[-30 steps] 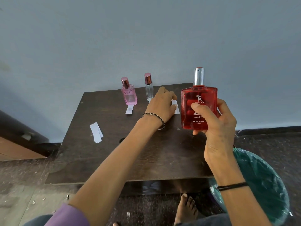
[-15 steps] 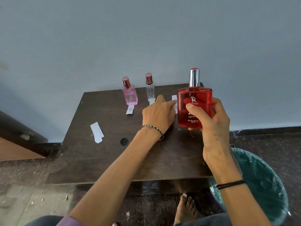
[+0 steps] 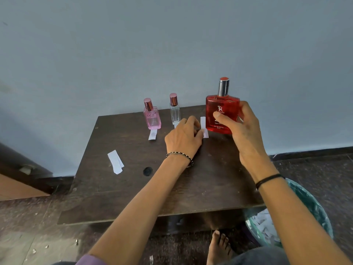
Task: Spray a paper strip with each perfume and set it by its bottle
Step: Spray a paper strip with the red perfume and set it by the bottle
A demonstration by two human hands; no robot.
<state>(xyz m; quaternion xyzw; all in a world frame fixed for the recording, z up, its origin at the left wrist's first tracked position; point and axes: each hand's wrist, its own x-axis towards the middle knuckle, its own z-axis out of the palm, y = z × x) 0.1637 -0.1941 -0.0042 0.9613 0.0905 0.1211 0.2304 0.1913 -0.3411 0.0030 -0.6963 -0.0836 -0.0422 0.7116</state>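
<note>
My right hand grips a large red perfume bottle with a silver sprayer, its base at or just above the back right of the dark table. Just left of the bottle lies a white paper strip, which my left hand holds at its near end with curled fingers. A pink bottle stands at the back with a strip in front of it. Beside it stands a slim clear bottle; my left hand mostly hides the strip below it.
Two spare strips lie overlapped at the table's left. A round dark hole marks the tabletop centre. A green-lined bin with paper scraps stands on the floor at right. My bare foot is under the table edge. A grey wall rises behind.
My right hand has lowered the red bottle toward the table's back right. My left hand has drawn back a little along the strip, which now shows beside the bottle.
</note>
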